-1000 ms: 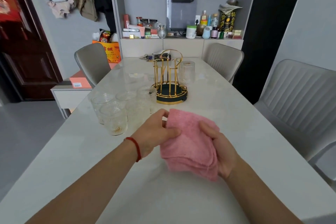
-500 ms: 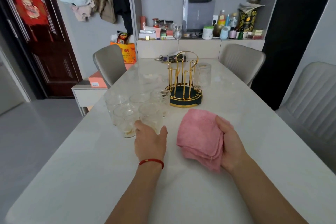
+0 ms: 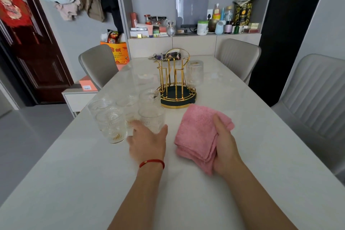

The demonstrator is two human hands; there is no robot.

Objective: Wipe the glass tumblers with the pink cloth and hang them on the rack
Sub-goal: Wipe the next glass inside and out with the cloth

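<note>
Ribbed clear glass tumblers (image 3: 112, 123), glossy gold rack (image 3: 175, 80)

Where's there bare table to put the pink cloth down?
Bare table lies right of the pink cloth, toward the chairs, and in front between the forearms. It is crowded left of the rack, where the tumblers cluster by the left hand.

Soft, even indoor light — faint shadows, mild blur, wide-angle bowing at edges

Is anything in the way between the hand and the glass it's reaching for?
No. The left hand is right at the nearest tumbler, its fingers around the base, with nothing between them. The other tumblers stand behind and to the left. The right hand holds the pink cloth off to the side.
</note>
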